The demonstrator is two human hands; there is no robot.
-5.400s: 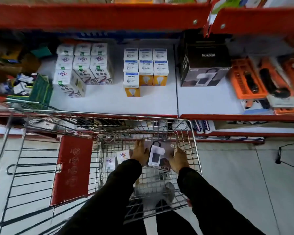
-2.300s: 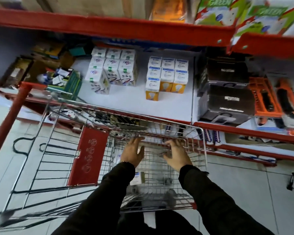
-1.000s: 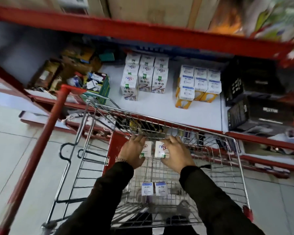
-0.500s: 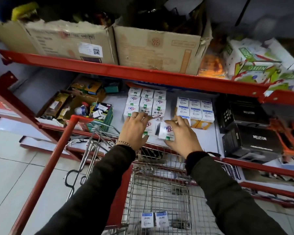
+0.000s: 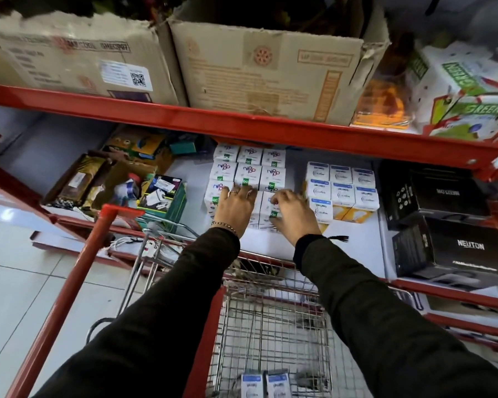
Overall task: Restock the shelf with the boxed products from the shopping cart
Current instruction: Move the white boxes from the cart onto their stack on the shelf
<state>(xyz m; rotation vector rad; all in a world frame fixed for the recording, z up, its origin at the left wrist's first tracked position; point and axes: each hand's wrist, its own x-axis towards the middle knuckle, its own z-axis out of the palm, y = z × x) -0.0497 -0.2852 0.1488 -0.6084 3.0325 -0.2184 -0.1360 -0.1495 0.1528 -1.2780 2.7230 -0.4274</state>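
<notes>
Two small white boxes with green squares stand on the white shelf [image 5: 354, 248], in front of a stack of matching white boxes [image 5: 247, 175]. My left hand [image 5: 236, 206] lies over the left box, hiding most of it. Beside it, my right hand [image 5: 295, 215] grips the right white box [image 5: 268, 215], whose front face shows. Both boxes touch the stack's front row. Below, the wire shopping cart [image 5: 270, 323] holds two blue-topped white boxes [image 5: 265, 384] at its near end.
Blue-and-white bulb boxes [image 5: 342, 191] stand right of the stack, and black NEUTON boxes [image 5: 457, 245] further right. A green box of clutter [image 5: 167, 196] sits to the left. A red beam [image 5: 242, 122] with cardboard cartons [image 5: 256, 67] above overhangs the shelf.
My hands lifted two white boxes out of the cart, carried them forward over its front rim and set them down against the white stack.
</notes>
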